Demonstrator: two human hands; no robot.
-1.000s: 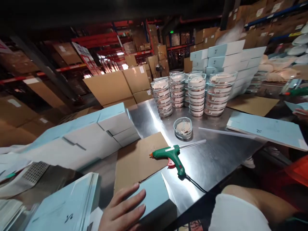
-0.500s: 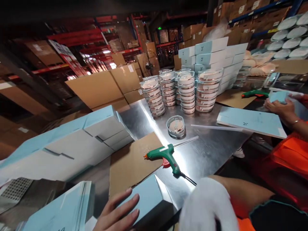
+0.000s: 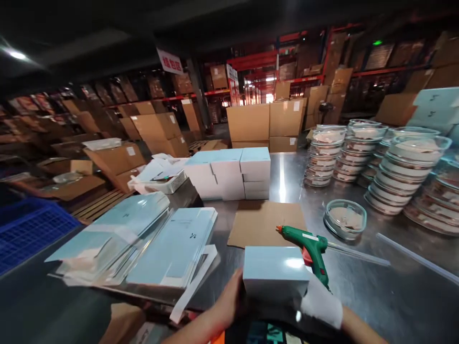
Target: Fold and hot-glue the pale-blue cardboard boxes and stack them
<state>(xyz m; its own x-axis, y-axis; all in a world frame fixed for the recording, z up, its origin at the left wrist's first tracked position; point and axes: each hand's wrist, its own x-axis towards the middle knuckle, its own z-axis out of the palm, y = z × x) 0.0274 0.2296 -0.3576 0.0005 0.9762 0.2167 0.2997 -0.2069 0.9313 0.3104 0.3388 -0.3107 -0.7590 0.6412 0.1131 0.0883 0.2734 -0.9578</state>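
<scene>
A light-blue and white box (image 3: 276,263) stands at the near edge of the metal table, between my two hands. My bare left hand (image 3: 234,292) presses against its left side, the fingers mostly hidden behind it. On the opposite side, my right hand (image 3: 321,300) in a white glove grips the box. Just beyond the box's right corner lies a green glue gun (image 3: 311,242), its orange nozzle over a brown cardboard sheet (image 3: 260,223). A clear oval dish (image 3: 344,220) with a pale insert sits right of the glue gun.
Left of the hands lie flat blue cardboard sheets (image 3: 175,246) and a second pile (image 3: 125,220). Blue-white boxes (image 3: 229,179) stand behind the cardboard, beside a white basket (image 3: 174,183). Stacked clear dishes (image 3: 405,172) fill the right. A glue stick (image 3: 416,255) lies before them.
The view has swung left, bringing the flat sheets and basket in. My left hand has moved from the box's top to its left side, and my gloved right hand now meets its right side.
</scene>
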